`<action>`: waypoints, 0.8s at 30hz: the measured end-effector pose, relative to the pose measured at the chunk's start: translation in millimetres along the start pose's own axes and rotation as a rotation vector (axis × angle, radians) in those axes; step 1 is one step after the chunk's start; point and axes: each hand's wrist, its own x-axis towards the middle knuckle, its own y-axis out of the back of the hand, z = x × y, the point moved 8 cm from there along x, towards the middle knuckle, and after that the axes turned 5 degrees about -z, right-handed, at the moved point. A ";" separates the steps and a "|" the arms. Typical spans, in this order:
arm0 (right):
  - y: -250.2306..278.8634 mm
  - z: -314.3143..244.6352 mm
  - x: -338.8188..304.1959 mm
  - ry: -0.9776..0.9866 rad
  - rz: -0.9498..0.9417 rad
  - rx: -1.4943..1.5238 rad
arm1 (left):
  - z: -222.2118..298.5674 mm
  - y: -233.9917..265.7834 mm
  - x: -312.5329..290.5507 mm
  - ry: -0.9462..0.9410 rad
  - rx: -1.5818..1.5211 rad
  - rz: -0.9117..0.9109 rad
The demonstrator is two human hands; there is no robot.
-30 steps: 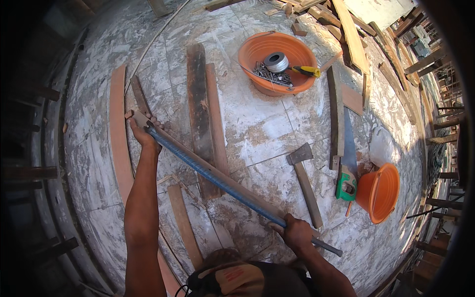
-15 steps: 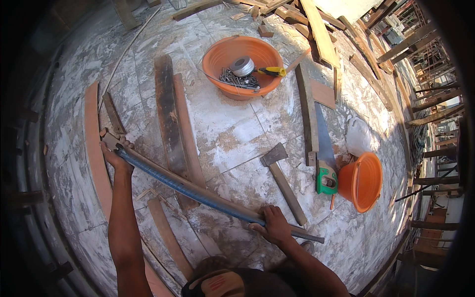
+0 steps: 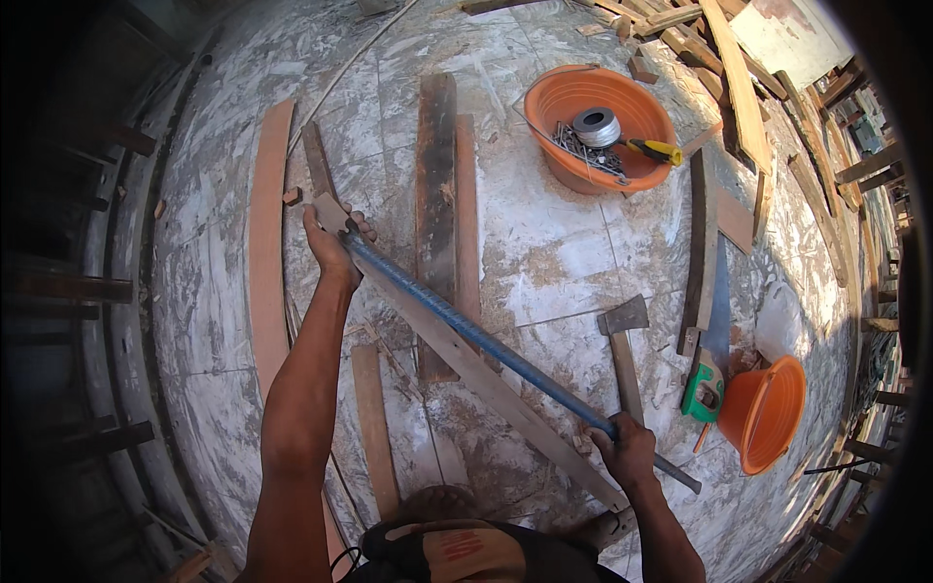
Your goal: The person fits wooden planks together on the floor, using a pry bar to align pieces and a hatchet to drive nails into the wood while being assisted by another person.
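Across the middle of the head view, a long blue pry bar (image 3: 466,328) slants down to the right over the tiled floor (image 3: 544,262), with a narrow wooden plank (image 3: 515,415) running beneath and beside it. Both hands are set well apart. The left hand (image 3: 335,243) is closed around the plank's upper end, where the bar's tip also lies; whether those fingers bear on the metal too, I cannot tell. The right hand (image 3: 627,452) is wrapped around the bar near its lower end, which pokes out past the fist. Between bar and plank a gap widens downward, so the plank seems supported mainly by the left grip.

Should that grip loosen, the plank could swing or drop onto the foot (image 3: 603,530) near its lower end. Twisting the bar could make its tip skid on the wood and pinch the bare left fingers. A wide sweep of the right hand might knock the hatchet (image 3: 627,364) lying just beyond it, or bring the knuckles towards the handsaw (image 3: 717,330) beside the small orange bucket (image 3: 768,413)
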 end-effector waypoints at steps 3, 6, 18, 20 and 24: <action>26.6 -13.2 -18.9 -0.043 0.004 0.072 | -2.4 -7.6 -2.7 0.015 0.020 0.013; 32.9 -15.5 -32.9 -0.154 -0.144 0.216 | 3.9 -15.0 -3.6 -0.064 0.158 0.049; 106.1 -14.3 -44.7 -0.121 0.073 0.081 | 9.6 -48.0 -9.4 -0.081 0.204 -0.003; 94.7 -7.9 -47.7 -0.229 -0.244 0.232 | 12.8 -50.0 -11.0 -0.090 0.228 -0.004; 104.8 -22.0 -71.4 -0.156 0.038 0.075 | 14.6 -49.0 -1.8 -0.164 0.157 0.075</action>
